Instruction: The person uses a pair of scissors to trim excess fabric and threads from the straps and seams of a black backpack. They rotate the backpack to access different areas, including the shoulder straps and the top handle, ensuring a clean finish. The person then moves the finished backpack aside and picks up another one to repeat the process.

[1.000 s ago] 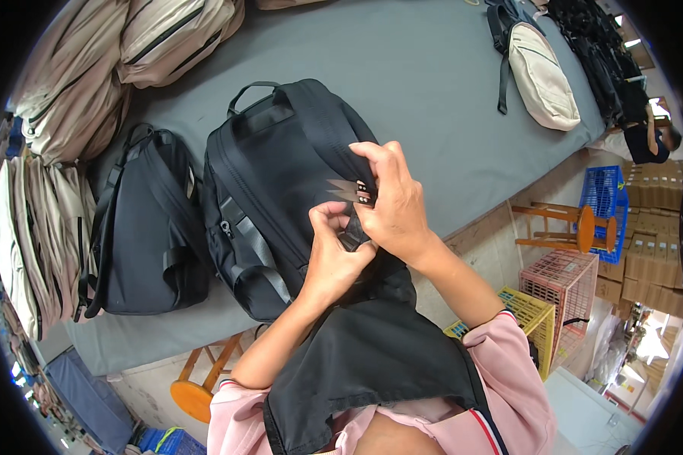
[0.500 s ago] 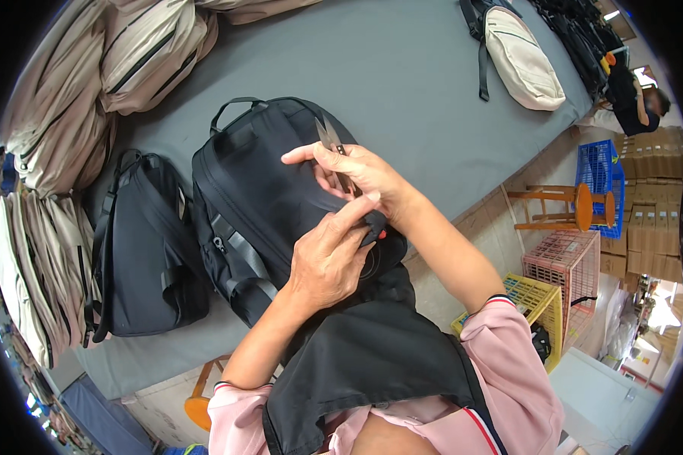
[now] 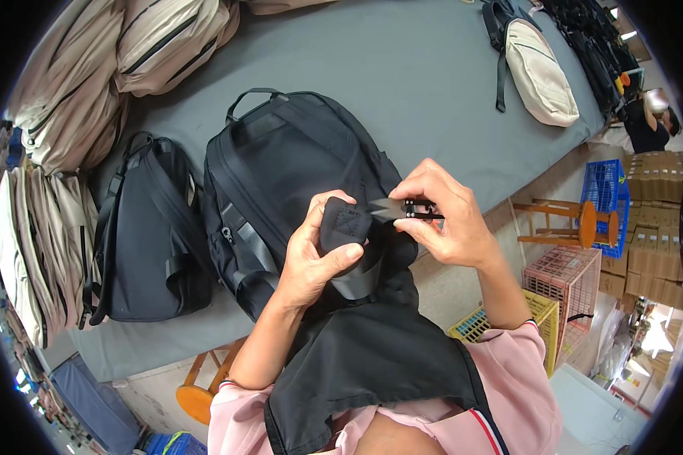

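Snips [image 3: 391,208] swung round, tips now at edge of strap end [image 3: 347,221]. Fingers of right hand [image 3: 451,226] grip them; left hand [image 3: 306,259] pinches strap end over black backpack [image 3: 281,168] on grey table [image 3: 432,91], another black bag [image 3: 146,246] to its left.

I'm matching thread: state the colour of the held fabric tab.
Black fabric tab, best seen in the head view.

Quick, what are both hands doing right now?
Left hand: closed, holding a black stitched strap end.
Right hand: closed, holding small thread snips, blades pointing toward the strap end.
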The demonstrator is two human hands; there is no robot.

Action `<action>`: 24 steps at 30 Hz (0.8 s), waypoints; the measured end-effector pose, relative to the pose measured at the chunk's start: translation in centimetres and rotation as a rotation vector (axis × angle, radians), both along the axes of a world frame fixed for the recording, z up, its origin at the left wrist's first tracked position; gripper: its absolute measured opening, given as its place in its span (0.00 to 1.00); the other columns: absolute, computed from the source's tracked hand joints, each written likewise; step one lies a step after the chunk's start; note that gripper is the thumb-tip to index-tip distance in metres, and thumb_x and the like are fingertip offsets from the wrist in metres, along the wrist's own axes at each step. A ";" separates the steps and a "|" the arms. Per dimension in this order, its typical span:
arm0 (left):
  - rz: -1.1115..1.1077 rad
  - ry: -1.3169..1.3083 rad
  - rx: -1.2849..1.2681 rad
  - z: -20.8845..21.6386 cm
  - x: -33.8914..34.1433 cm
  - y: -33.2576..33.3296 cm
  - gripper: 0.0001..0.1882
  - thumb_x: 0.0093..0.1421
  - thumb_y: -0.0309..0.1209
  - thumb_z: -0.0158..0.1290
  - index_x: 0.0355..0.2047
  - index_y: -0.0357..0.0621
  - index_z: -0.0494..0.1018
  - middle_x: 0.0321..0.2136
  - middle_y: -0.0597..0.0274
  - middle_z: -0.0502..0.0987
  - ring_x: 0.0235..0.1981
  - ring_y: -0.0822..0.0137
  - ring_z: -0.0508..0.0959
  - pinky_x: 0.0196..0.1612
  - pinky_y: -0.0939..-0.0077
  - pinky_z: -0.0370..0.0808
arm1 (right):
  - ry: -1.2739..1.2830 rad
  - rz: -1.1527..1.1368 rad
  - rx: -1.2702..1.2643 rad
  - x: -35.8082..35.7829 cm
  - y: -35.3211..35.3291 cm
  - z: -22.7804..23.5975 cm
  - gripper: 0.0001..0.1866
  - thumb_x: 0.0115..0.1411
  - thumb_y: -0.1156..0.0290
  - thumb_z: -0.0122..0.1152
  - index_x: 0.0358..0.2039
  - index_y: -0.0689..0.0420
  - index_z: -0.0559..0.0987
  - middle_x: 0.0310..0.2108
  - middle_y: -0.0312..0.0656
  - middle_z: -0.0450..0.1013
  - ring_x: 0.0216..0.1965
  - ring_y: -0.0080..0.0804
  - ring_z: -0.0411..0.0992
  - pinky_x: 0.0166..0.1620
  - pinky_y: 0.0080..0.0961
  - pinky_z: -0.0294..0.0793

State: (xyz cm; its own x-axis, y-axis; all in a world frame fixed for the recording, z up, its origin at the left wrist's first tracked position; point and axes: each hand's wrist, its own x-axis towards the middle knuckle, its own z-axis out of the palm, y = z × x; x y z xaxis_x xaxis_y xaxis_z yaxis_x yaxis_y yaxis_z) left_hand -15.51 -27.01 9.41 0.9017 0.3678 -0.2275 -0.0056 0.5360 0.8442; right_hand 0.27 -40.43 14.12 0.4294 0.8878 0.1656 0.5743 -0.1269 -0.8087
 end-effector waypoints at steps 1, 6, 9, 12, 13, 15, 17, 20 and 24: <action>-0.005 0.006 -0.011 0.0 0.0 0.0 0.34 0.44 0.37 0.67 0.49 0.41 0.65 0.35 0.64 0.71 0.35 0.74 0.73 0.42 0.81 0.68 | -0.059 0.045 0.003 0.2 -0.1 0.0 0.13 0.45 0.76 0.64 0.34 0.57 0.75 0.31 0.39 0.69 0.25 0.33 0.71 0.28 0.25 0.70; -0.080 -0.023 0.128 -0.3 0.0 0.3 0.29 0.47 0.32 0.64 0.48 0.39 0.67 0.42 0.65 0.64 0.43 0.73 0.68 0.48 0.80 0.65 | -0.196 0.121 0.012 0.5 0.6 0.3 0.13 0.45 0.74 0.64 0.34 0.55 0.76 0.28 0.38 0.67 0.24 0.36 0.69 0.27 0.28 0.69; -0.095 -0.024 0.143 0.0 -0.1 0.2 0.27 0.48 0.31 0.63 0.48 0.39 0.67 0.45 0.65 0.62 0.48 0.73 0.64 0.51 0.79 0.62 | -0.291 0.131 0.058 0.4 1.0 0.1 0.12 0.45 0.74 0.64 0.33 0.55 0.77 0.27 0.38 0.67 0.23 0.35 0.69 0.26 0.29 0.68; -0.086 -0.024 0.111 -0.1 -0.1 0.1 0.27 0.48 0.31 0.63 0.47 0.39 0.67 0.45 0.65 0.62 0.48 0.72 0.64 0.52 0.79 0.61 | -0.355 0.100 0.083 0.1 1.0 0.0 0.11 0.45 0.73 0.65 0.32 0.55 0.77 0.25 0.37 0.66 0.22 0.34 0.68 0.26 0.29 0.68; -0.084 -0.024 0.098 -0.1 -0.2 0.1 0.26 0.48 0.31 0.63 0.47 0.39 0.68 0.45 0.65 0.62 0.48 0.72 0.64 0.53 0.79 0.61 | -0.353 0.076 0.091 0.1 0.9 -0.3 0.11 0.45 0.73 0.65 0.32 0.55 0.77 0.25 0.37 0.66 0.22 0.34 0.68 0.26 0.29 0.68; -0.049 -0.026 0.139 -0.4 -0.1 0.2 0.28 0.46 0.33 0.65 0.47 0.38 0.68 0.44 0.66 0.63 0.41 0.73 0.70 0.46 0.79 0.67 | -0.313 0.038 0.097 0.2 0.6 -0.4 0.11 0.45 0.73 0.65 0.31 0.55 0.78 0.25 0.37 0.66 0.21 0.34 0.68 0.26 0.29 0.68; -0.032 -0.027 0.163 -0.6 -0.1 0.2 0.30 0.45 0.34 0.67 0.46 0.38 0.68 0.43 0.66 0.63 0.37 0.73 0.73 0.42 0.80 0.70 | -0.235 0.011 0.094 0.3 0.2 -0.4 0.10 0.45 0.73 0.64 0.31 0.55 0.78 0.24 0.37 0.66 0.21 0.34 0.68 0.26 0.29 0.67; -0.054 -0.022 0.161 -0.7 -0.2 0.3 0.29 0.45 0.34 0.66 0.46 0.38 0.68 0.43 0.66 0.63 0.41 0.73 0.70 0.46 0.79 0.67 | -0.234 0.090 0.079 0.5 0.4 0.0 0.10 0.45 0.73 0.64 0.32 0.55 0.78 0.24 0.37 0.66 0.21 0.33 0.68 0.26 0.28 0.67; -0.073 -0.013 0.123 -0.3 -0.2 0.3 0.27 0.47 0.32 0.63 0.47 0.39 0.68 0.45 0.65 0.62 0.48 0.72 0.64 0.53 0.78 0.60 | -0.317 0.109 0.073 0.4 0.7 0.0 0.12 0.44 0.74 0.65 0.32 0.55 0.79 0.23 0.37 0.66 0.22 0.33 0.68 0.25 0.27 0.67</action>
State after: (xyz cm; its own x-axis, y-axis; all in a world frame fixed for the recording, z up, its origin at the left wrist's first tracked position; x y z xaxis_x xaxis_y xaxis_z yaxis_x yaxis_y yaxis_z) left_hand -15.75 -26.72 9.11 0.9297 0.3255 -0.1724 0.0180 0.4274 0.9039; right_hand 0.67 -39.76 14.09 0.2493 0.9065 0.3407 0.8057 0.0010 -0.5923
